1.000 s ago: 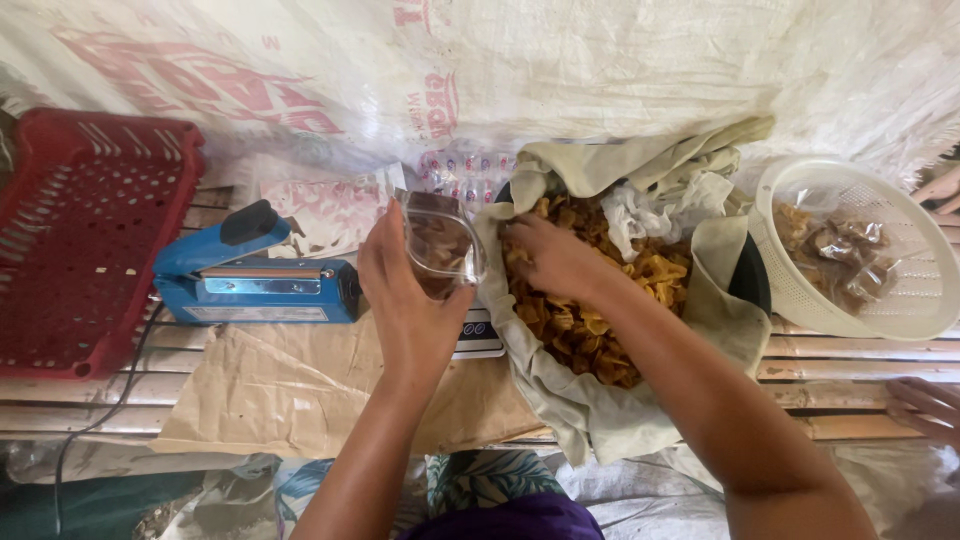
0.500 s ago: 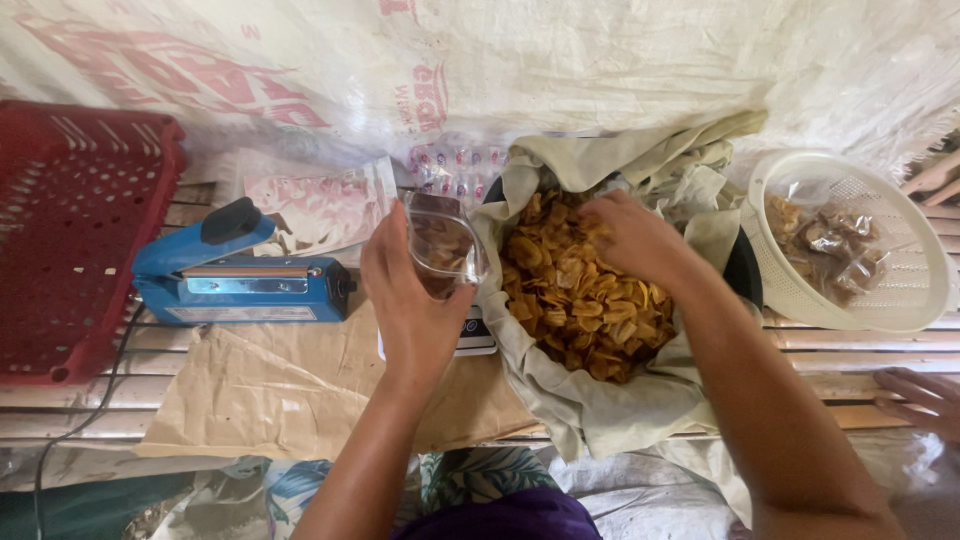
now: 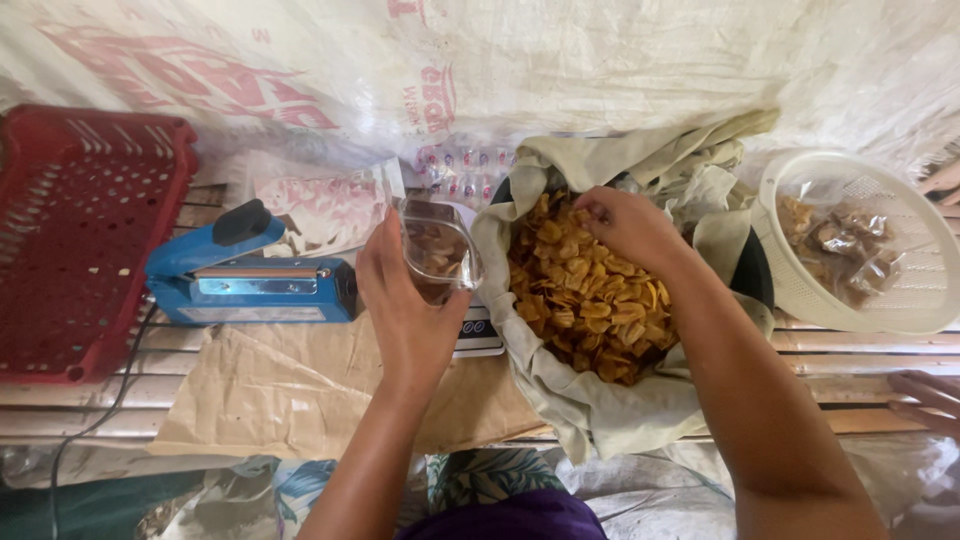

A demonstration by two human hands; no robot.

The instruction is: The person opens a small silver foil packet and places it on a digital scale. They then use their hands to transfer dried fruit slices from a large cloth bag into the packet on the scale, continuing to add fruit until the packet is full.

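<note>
The right hand point(image 3: 628, 226) has moved since a second ago: then it lay on the near-left part of the heap, close by the bag; now it sits at the far rim of the heap, fingers curled down and pinched into the chips, though whether they have closed on any I cannot tell; the change reads as the hand gathering another lot rather than dropping one in; the left hand point(image 3: 410, 300) has barely shifted, wrapped round the small clear plastic bag point(image 3: 437, 252), thumb on one side and fingers on the other, holding it upright with its mouth open and a few brown chips already at the bottom

The bag stands just left of the heap, its edge touching or nearly touching the cloth, so the two hands are near each other with the bag between them and slightly to the left; the golden chips point(image 3: 590, 290) fill a dark basin lined with a pale green cloth point(image 3: 600, 410)

Further out, a blue heat sealer point(image 3: 250, 285) lies to the left on brown paper point(image 3: 270, 390); beyond it a red plastic crate point(image 3: 85, 230); to the right a white basket point(image 3: 890, 300) holds filled packets; another person's fingers show at the right edge
</note>
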